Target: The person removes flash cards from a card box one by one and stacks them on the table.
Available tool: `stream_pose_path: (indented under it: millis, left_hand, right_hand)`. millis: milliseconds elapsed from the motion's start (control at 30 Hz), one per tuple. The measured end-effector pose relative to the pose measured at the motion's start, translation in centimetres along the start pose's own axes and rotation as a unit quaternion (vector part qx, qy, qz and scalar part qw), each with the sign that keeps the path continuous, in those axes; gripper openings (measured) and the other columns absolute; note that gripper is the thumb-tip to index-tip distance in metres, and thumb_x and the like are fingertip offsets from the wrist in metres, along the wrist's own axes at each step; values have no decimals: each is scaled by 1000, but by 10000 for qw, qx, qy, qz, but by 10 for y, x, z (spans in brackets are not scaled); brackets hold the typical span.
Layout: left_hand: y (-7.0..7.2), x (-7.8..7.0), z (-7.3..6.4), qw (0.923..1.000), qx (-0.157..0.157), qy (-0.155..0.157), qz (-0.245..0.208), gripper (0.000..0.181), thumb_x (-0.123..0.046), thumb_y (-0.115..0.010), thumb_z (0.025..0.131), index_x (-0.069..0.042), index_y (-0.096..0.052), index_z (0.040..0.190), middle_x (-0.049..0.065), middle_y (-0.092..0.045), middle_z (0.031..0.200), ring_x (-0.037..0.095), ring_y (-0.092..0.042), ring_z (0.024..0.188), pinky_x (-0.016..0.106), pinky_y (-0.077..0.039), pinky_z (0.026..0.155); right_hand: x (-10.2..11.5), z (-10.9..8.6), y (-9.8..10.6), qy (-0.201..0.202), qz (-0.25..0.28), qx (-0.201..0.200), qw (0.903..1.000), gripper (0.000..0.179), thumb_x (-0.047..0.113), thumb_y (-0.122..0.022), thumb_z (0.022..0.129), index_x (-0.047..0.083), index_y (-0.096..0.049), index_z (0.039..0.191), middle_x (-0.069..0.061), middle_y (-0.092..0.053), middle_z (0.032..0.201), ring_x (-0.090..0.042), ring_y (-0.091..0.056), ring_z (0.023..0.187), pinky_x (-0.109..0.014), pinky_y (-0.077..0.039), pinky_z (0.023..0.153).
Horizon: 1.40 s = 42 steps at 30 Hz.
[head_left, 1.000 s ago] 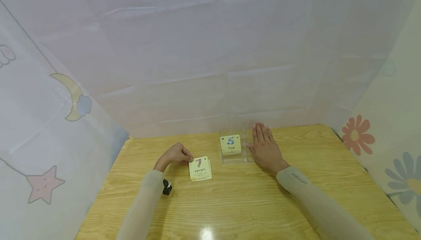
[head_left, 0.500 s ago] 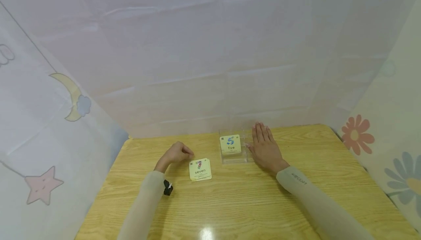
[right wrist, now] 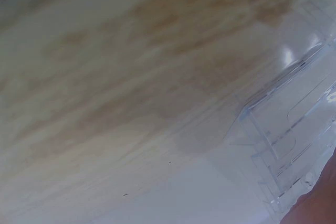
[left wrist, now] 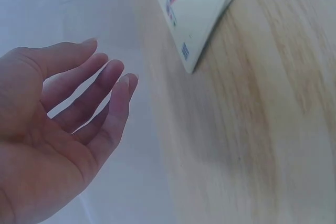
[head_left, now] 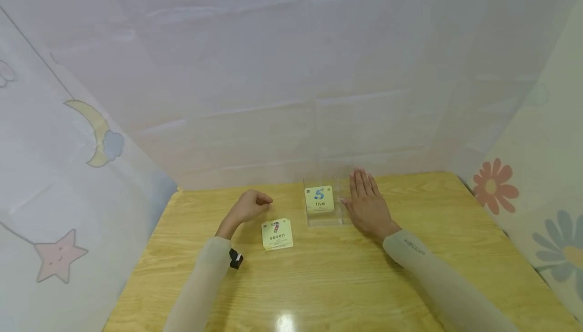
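Note:
A small stack of cards [head_left: 277, 236], its top one reading "seven", lies on the wooden table. My left hand [head_left: 248, 207] hovers just beyond its upper left corner, holding nothing; in the left wrist view the fingers [left wrist: 116, 103] are loosely bent and apart from the cards [left wrist: 202, 11]. To the right stands a clear plastic holder [head_left: 324, 222] with a "five" card [head_left: 319, 200] in it. My right hand [head_left: 370, 212] lies flat with straight fingers against the holder's right side. Only a sliver of that hand [right wrist: 317, 200] shows beside the holder [right wrist: 278, 150] in the right wrist view.
The wooden table [head_left: 319, 291] meets a pale cloth backdrop [head_left: 255, 94] along its far edge, just behind the holder. Printed cloth walls [head_left: 45, 180] rise on both sides. A black wrist camera [head_left: 236, 259] sits on the left wrist.
My left fingers have let go of the "seven" card's corner, and the hand has lifted away, slightly up and to the right. The right hand stays in place on the holder.

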<state>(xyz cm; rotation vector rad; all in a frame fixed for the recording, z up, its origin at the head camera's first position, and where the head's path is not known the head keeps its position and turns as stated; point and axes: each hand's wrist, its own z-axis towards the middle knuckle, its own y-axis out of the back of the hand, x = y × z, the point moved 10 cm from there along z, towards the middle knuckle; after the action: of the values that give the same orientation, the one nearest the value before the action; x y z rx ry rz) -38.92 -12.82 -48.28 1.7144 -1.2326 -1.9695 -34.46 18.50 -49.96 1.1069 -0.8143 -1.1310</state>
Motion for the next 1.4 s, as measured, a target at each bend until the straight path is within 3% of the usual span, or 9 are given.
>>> stream_pose_path:
  millis: [267,500,867,1067,1267,1400]
  left_hand:
    - [2,-22,0,9992,-113,-206,309,32,-16,-69,102,0,-72,130,16,-75,126,30,-71,113,49,-61,100]
    - [-5,-34,-2,9981,-21,-230,576,41,-21,-68,104,1,-66,138,19,-70,137,34,-68,123,52,-58,106]
    - [-5,-67,0,9931,-32,-660,970,51,-27,-65,106,0,-56,149,20,-61,149,42,-63,131,54,-57,108]
    - [-12,-80,2,9866,-57,-847,1391,51,-27,-63,107,-1,-55,150,18,-60,150,38,-62,134,51,-56,110]
    - [-21,-95,3,9852,113,-884,1463,52,-27,-61,108,-3,-52,153,18,-57,154,36,-56,142,52,-51,116]
    - [-22,-105,5,9821,116,-874,1665,53,-30,-60,109,-6,-51,155,17,-56,153,33,-60,136,49,-54,114]
  right_hand:
    - [3,3,7,63,93,-220,9997,82,45,-41,113,-10,-9,164,-31,-12,173,-45,-10,164,-58,-8,137]
    - [4,2,5,90,40,-218,9997,80,44,-43,112,-12,-17,163,-31,-13,173,-45,-10,164,-58,-9,136]
    - [3,2,6,105,159,-186,9996,81,44,-40,113,-11,-12,164,-29,0,174,-46,-8,164,-59,-6,136]
    - [2,2,5,91,85,-164,9998,80,45,-40,113,-12,-16,163,-31,-8,174,-46,-9,164,-59,-8,136]
    - [1,-1,1,47,52,-67,10000,80,46,-39,113,-11,-15,164,-31,-9,174,-44,-5,165,-59,-7,136]
    - [1,-1,0,27,91,-50,9999,79,45,-38,113,-11,-14,164,-31,-8,174,-44,-4,165,-58,-6,136]
